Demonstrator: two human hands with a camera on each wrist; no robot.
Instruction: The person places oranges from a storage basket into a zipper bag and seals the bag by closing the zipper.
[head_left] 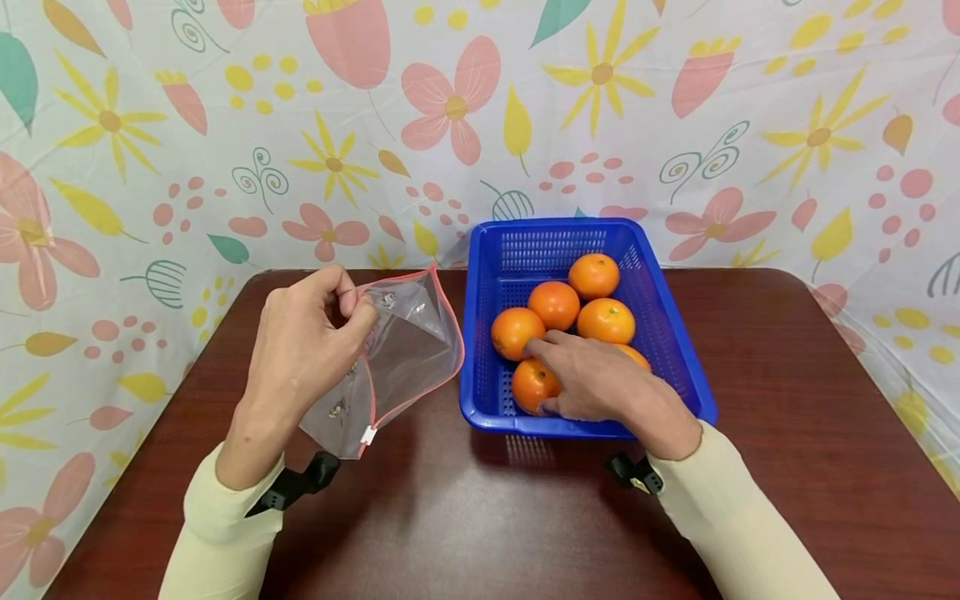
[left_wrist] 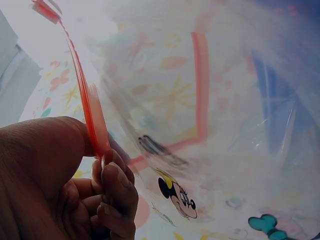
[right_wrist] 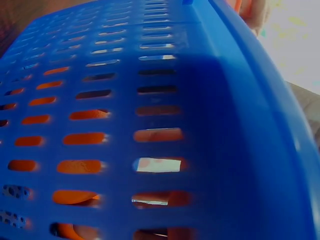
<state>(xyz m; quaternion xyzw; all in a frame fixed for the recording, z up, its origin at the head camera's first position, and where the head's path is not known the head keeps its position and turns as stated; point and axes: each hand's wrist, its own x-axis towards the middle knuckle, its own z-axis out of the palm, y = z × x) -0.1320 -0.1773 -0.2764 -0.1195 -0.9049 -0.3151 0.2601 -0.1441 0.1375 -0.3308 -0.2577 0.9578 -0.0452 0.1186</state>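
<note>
My left hand (head_left: 303,342) pinches the red-edged rim of a clear zip bag (head_left: 412,350) between thumb and fingers. Its mouth gapes toward the basket, and a white slider (head_left: 367,435) sits at the lower end of the red zip. Cartoon figures (left_wrist: 177,195) are printed on the film in the left wrist view. Inside the blue basket (head_left: 588,427), my right hand (head_left: 600,379) grips the front-left orange (head_left: 534,385), thumb on the near side and fingers over the far side. The right wrist view shows mostly the basket's slotted wall (right_wrist: 120,80), which hides that hand.
Several other oranges (head_left: 553,305) lie behind and beside the right hand in the basket. All this stands on a dark red-brown table (head_left: 480,517). A flower-printed cloth (head_left: 525,117) hangs behind the table and along its left side.
</note>
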